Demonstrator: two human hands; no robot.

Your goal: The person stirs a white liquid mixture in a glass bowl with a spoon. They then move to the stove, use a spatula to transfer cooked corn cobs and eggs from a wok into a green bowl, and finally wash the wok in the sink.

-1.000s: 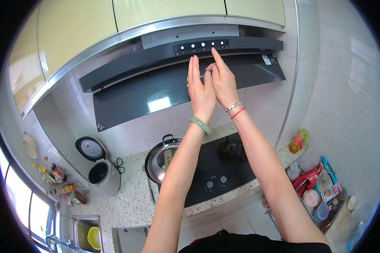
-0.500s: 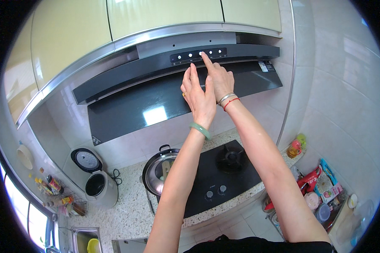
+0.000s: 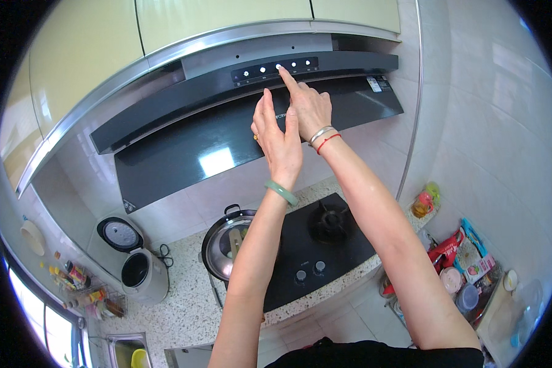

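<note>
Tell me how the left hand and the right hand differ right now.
The left hand is held up with its fingers extended; the right hand points its index finger at the middle light on the range hood.
The left hand has a green bangle at its wrist; the right has a silver bracelet and a red string.
Both are bare and raised before the hood, with nothing visibly held.

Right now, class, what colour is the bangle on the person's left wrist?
The bangle is pale green; it shows best in the head view.
</note>
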